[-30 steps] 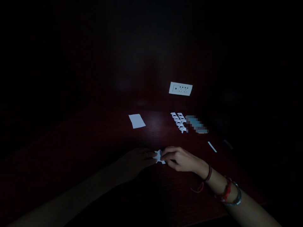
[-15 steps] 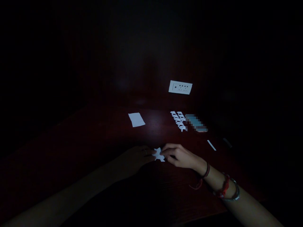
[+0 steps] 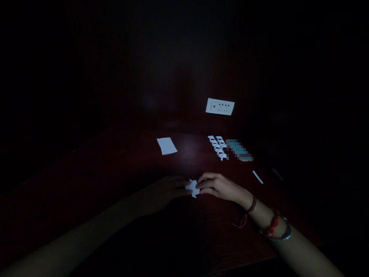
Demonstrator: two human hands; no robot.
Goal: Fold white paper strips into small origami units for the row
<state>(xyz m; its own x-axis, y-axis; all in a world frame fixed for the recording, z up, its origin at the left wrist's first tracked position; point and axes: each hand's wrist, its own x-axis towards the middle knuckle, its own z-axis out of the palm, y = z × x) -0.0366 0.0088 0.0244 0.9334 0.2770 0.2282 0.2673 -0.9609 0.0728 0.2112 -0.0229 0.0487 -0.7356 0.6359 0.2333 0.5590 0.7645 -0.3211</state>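
A small white piece of folded paper (image 3: 193, 187) with pointed corners lies on the dark red table between my two hands. From the left, my left hand (image 3: 168, 192), deep in shadow, has its fingers closed on the paper's edge. My right hand (image 3: 220, 187) holds the opposite side with bent fingers, thumb toward me. Farther off to the right, several folded white paper pieces (image 3: 216, 147) are lined up in two slanting rows. White paper sheets (image 3: 167, 146) lie at the back, left of those rows.
A pixelated, phone-like object (image 3: 240, 150) lies right of the folded pieces. A narrow white paper strip (image 3: 257, 177) and a dimmer strip (image 3: 277, 174) are nearer the right side. A white wall socket (image 3: 220, 107) sits above the table (image 3: 190, 161). The surroundings are very dark.
The folded paper has turned between my fingers and its outline looks different. My right hand has shifted slightly up and its fingers have changed position; my left fingers reach farther onto the paper.
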